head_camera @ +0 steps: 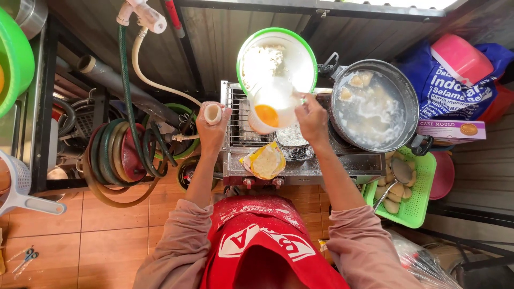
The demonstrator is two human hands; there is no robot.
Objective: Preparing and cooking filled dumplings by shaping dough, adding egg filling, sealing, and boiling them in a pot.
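My left hand is raised over the left part of a metal grill rack and grips a short pale roll of dough. My right hand holds a tilted white measuring jug with orange-yellow liquid in its bottom. The jug hangs over a small dark tray of white filling on the stove. Behind the jug stands a green-rimmed white bowl of white crumbly stuff. A clear bag of pale wrappers lies at the stove's front edge.
A large pot of cloudy water with floating pieces stands on the right burner. A green basket with dumplings and a ladle sits at the right. Coiled hoses lie left. A white strainer and scissors lie on the tiled floor.
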